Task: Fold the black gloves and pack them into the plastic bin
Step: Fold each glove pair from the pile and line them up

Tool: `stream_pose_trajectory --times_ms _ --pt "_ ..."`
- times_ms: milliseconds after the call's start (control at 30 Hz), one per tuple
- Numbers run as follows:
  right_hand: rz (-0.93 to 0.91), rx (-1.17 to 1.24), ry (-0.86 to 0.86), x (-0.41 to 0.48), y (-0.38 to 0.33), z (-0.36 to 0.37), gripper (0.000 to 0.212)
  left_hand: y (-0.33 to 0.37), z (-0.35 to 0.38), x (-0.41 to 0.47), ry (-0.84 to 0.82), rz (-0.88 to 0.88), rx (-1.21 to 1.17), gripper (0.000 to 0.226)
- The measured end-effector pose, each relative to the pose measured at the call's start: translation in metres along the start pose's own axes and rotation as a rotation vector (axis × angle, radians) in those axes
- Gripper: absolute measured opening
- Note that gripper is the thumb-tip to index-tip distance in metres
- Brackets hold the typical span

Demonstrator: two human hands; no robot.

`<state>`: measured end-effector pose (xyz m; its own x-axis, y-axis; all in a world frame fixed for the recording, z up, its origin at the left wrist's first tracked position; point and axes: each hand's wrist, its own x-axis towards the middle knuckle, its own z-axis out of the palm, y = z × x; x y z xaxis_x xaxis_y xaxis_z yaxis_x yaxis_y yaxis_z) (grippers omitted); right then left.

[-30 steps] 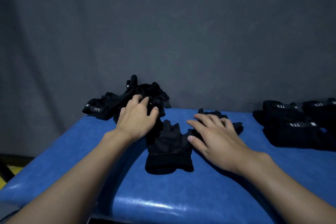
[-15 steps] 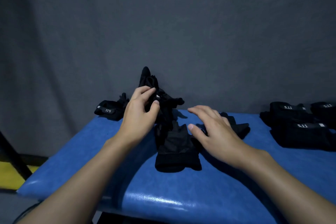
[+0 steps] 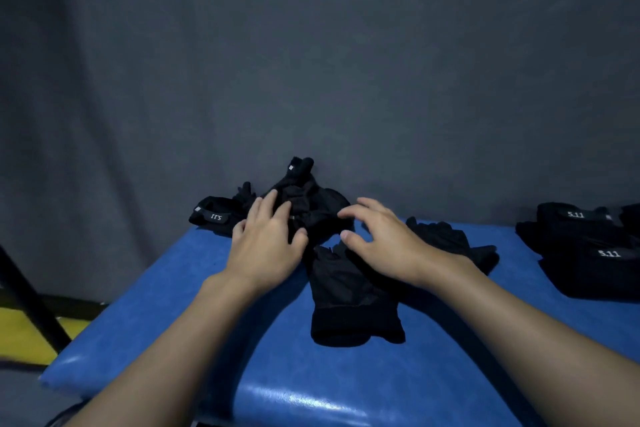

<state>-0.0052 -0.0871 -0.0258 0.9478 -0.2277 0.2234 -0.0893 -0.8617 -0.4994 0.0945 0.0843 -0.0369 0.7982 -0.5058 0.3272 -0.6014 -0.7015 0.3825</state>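
We had the left hand (image 3: 266,246) laid on a bunched black glove (image 3: 311,208) at the far edge of the tabletop (image 3: 180,305), fingers nearly straight; its thumb tip sat against the cloth, hard to make out. The right hand (image 3: 384,239) hung spread, holding nothing, over a flat glove (image 3: 349,302), hiding that glove's fingers. A loose glove (image 3: 450,239) lay just right of it. At the far left corner, a corner glove (image 3: 214,217) showed 5.11 upside down. The folded stack (image 3: 588,263), twice marked 5.11, ran off the right edge. Open blue surface showed near us.
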Motion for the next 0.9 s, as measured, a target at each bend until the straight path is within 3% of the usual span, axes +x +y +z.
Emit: stream_pose_trajectory --times_ms 200,367,600,900 --pt "-0.061 -0.025 -0.103 0.023 -0.001 0.015 0.027 -0.011 0.006 0.008 -0.120 -0.008 0.069 0.070" --pt "-0.090 -0.206 -0.093 0.029 -0.003 0.019 0.048 -0.013 0.006 0.012 -0.059 0.001 0.001 0.071" --pt "-0.148 -0.008 0.105 0.026 -0.013 0.001 0.049 -0.002 -0.009 0.011 0.234 0.111 -0.249 0.058" --pt "-0.225 0.279 0.449 0.006 -0.021 -0.028 0.026 0.021 -0.016 0.010 0.248 0.160 -0.468 0.072"
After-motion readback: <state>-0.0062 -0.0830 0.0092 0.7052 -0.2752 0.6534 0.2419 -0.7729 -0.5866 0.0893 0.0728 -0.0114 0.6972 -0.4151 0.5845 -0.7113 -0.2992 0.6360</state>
